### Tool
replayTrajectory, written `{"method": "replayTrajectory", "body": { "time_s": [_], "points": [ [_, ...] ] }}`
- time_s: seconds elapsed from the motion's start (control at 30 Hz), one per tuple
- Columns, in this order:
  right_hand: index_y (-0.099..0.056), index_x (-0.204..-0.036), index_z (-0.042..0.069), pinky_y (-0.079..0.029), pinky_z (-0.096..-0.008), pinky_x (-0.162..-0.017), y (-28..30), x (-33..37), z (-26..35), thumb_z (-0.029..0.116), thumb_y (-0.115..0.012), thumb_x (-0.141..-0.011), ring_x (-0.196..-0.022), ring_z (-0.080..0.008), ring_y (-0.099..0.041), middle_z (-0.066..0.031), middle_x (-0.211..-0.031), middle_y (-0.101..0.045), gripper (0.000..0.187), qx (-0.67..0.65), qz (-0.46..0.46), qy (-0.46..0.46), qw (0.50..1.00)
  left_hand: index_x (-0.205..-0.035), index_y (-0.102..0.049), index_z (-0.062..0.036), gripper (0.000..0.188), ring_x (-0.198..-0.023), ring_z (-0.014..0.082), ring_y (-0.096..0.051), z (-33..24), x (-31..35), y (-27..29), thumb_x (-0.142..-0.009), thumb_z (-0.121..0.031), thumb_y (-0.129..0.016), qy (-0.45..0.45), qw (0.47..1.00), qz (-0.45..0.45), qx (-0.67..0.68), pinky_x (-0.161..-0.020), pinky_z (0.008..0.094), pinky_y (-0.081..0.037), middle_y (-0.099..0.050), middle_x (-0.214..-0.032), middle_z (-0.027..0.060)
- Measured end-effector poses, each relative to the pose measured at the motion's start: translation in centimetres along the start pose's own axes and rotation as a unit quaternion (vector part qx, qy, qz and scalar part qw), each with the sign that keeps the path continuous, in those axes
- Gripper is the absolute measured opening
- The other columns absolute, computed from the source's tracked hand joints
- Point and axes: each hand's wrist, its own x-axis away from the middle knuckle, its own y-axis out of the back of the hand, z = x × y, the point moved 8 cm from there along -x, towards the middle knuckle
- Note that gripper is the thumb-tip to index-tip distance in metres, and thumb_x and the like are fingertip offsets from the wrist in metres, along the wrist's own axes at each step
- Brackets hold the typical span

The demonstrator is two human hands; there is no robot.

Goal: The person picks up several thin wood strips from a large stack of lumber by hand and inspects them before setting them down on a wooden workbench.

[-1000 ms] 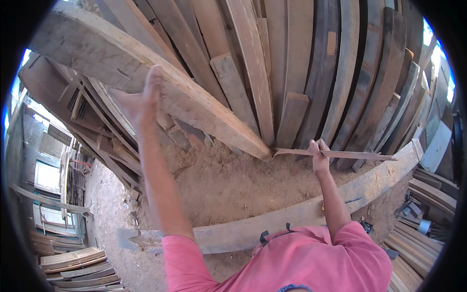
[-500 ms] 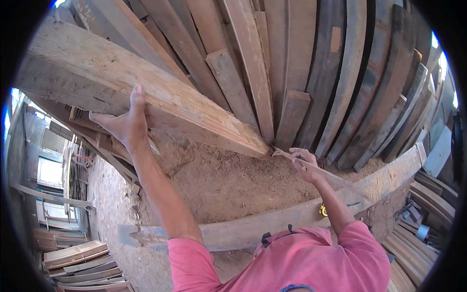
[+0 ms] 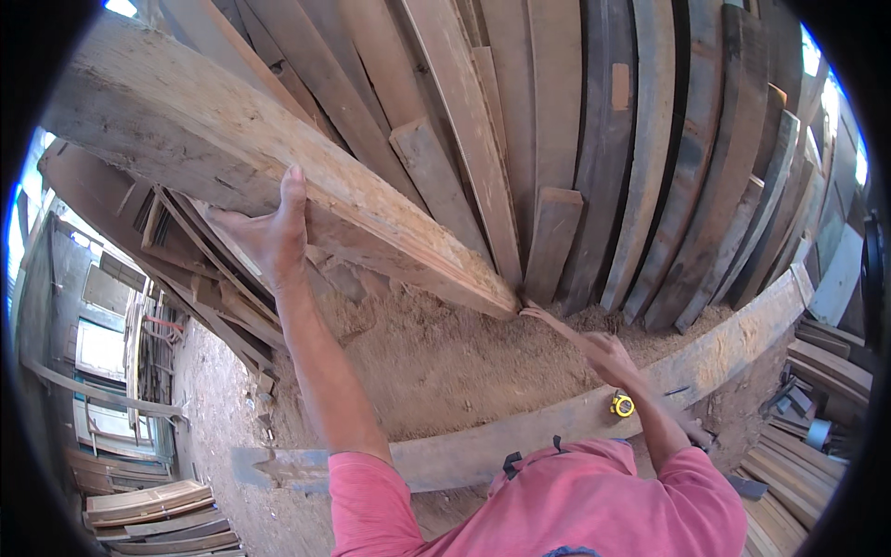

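Note:
A thick wooden beam (image 3: 232, 130) slants from the upper left down to the middle, its near edge pale and rough. Supporting it from below is my left hand (image 3: 269, 232), its thumb up against the side and its other fingers partly hidden behind the wood. My right hand (image 3: 608, 359), smeared by motion, is closed around a thin wooden strip (image 3: 557, 325). One end of the strip lies at the beam's lower tip; whether it is joined there I cannot tell.
Upright boards (image 3: 557, 121) lean in a row at the back. Sawdust (image 3: 436, 362) covers the ground before them. A long curved-looking plank (image 3: 520, 427) lies across in front of me, bearing a yellow tape measure (image 3: 622, 405). Stacked lumber (image 3: 158, 515) sits at lower left.
My right hand has moved down and slightly right with the strip. My left hand and the beam have shifted slightly right in the view, which has itself moved a little.

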Motion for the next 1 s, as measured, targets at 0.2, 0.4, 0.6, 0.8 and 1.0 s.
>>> {"method": "replayTrajectory", "body": {
  "time_s": [0.2, 0.4, 0.6, 0.8, 1.0],
  "points": [
    [-0.068, -0.103, 0.005, -0.052, -0.0378, -0.077, -4.5, 1.7, -6.9, 0.005, -0.055, -0.077, -0.081, -0.0311, -0.066, -0.0148, -0.086, -0.069, 0.029, -0.079, 0.296, -0.108, 0.946, -0.136, -0.014, 0.0109, 0.102, -0.123, 0.0273, -0.041, -0.5, -0.2, 0.1, -0.067, -0.018, -0.083, -0.013, 0.999, 0.025, -0.022, -0.105, 0.0368, -0.034, -0.035, -0.130, 0.0254],
    [-0.042, -0.133, 0.002, -0.039, -0.0422, -0.100, -5.2, -9.2, -3.3, 0.017, -0.068, -0.075, -0.121, -0.0365, -0.047, -0.0234, -0.128, -0.049, 0.065, 0.025, 0.297, -0.125, 0.946, -0.134, -0.016, 0.0109, 0.100, -0.122, 0.0306, -0.040, -1.5, 1.3, 0.8, -0.066, -0.022, -0.082, 0.001, 0.997, -0.001, -0.081, -0.106, 0.0385, -0.034, -0.036, -0.129, 0.0259],
    [-0.044, -0.132, 0.007, -0.035, -0.0430, -0.101, -10.7, -11.2, 8.2, 0.028, -0.074, -0.072, -0.122, -0.0334, -0.046, -0.0181, -0.130, -0.049, 0.070, 0.040, 0.243, 0.212, 0.946, -0.133, -0.016, 0.0074, 0.101, -0.120, 0.0298, -0.038, -2.9, 1.8, 0.9, -0.064, -0.024, -0.081, -0.022, 0.992, -0.006, -0.122, -0.106, 0.0410, -0.031, -0.034, -0.125, 0.0227],
    [-0.054, -0.072, 0.008, -0.048, -0.0410, -0.071, -18.0, -9.1, 6.7, 0.022, -0.073, -0.080, -0.083, -0.0306, -0.063, -0.0115, -0.084, -0.066, 0.025, -0.264, 0.267, -0.057, 0.925, -0.127, -0.023, 0.0035, 0.087, -0.115, 0.0257, -0.039, -3.9, 2.0, 0.3, -0.066, -0.019, -0.080, -0.040, 0.994, 0.000, -0.099, -0.101, 0.0404, -0.033, -0.034, -0.119, 0.0182],
    [-0.048, -0.069, -0.001, -0.037, -0.0390, -0.055, -9.6, -7.3, 3.4, 0.032, -0.051, -0.093, -0.055, -0.0226, -0.043, -0.0168, -0.060, -0.045, 0.041, -0.175, -0.110, -0.140, 0.968, -0.129, -0.022, 0.0050, 0.091, -0.117, 0.0298, -0.041, -1.8, 0.8, 0.8, -0.066, -0.022, -0.081, -0.024, 0.996, 0.020, -0.079, -0.102, 0.0422, -0.035, -0.036, -0.123, 0.0230]
  ]
}}
